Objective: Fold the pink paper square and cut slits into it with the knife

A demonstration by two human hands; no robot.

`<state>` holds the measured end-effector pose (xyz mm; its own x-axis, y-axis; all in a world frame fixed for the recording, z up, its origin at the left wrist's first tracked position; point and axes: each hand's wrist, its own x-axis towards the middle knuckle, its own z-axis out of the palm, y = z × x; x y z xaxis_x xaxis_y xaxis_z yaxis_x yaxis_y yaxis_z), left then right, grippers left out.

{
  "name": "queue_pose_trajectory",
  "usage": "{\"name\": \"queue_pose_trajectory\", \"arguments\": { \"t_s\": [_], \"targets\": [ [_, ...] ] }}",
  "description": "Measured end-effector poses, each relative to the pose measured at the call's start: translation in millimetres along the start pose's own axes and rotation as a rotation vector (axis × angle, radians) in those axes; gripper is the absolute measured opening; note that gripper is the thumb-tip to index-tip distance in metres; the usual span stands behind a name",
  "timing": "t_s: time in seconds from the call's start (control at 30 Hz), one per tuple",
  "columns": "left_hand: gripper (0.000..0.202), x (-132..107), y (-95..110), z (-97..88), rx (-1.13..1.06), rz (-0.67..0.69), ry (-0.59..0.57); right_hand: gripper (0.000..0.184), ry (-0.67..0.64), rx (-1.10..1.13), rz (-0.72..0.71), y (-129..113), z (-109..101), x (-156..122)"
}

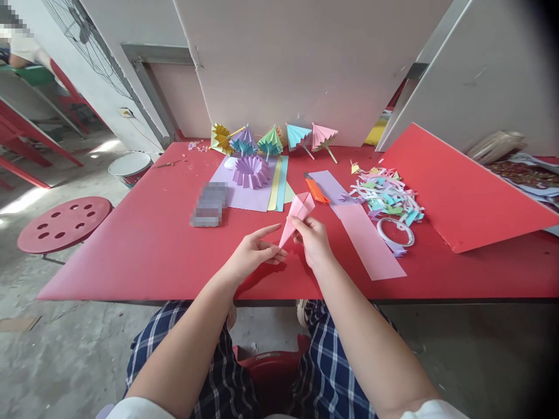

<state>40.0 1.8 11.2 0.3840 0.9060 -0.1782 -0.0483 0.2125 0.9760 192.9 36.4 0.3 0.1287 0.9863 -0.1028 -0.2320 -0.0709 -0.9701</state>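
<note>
A folded pink paper cone (295, 217) is held just above the red table (144, 244), its narrow tip pointing down toward me. My left hand (254, 252) pinches that tip between thumb and fingers, the index finger stretched out along it. My right hand (313, 238) grips the cone's right edge near the middle. A long pink paper strip (369, 243) lies flat just right of my right hand. An orange utility knife (317, 190) rests behind the cone.
Several folded paper umbrellas (271, 139) stand along the back edge by the white board. A purple pleated rosette (251, 170) sits on coloured sheets. Paper scraps (386, 195), a tape ring (396, 231), a raised red board (463, 186) lie right; a red stool (65, 223) stands left.
</note>
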Motion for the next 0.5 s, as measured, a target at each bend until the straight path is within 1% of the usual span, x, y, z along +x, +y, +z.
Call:
{"name": "queue_pose_trajectory", "arguments": {
  "t_s": [0.17, 0.3, 0.37, 0.43, 0.5],
  "targets": [
    [0.057, -0.1, -0.2, -1.5, 0.02, 0.004, -0.011, 0.026, 0.006, 0.003, -0.009, -0.3, -0.8, -0.4],
    [0.056, -2.1, 1.0, 2.9, 0.106, 0.032, 0.01, 0.026, 0.035, 0.028, -0.012, -1.2, -0.3, -0.1],
    [0.054, -2.4, -0.7, 9.0, 0.162, 0.106, 0.09, 0.026, 0.058, 0.068, 0.0, -2.3, 1.2, -1.1],
    [0.047, -1.9, -4.3, 16.6, 0.218, 0.226, 0.23, 0.025, 0.074, 0.14, 0.03, -3.7, 3.7, -3.0],
    [0.035, -0.7, -8.8, 24.1, 0.267, 0.328, 0.365, 0.025, 0.075, 0.23, 0.077, -5.1, 6.5, -5.4]
  ]
}}
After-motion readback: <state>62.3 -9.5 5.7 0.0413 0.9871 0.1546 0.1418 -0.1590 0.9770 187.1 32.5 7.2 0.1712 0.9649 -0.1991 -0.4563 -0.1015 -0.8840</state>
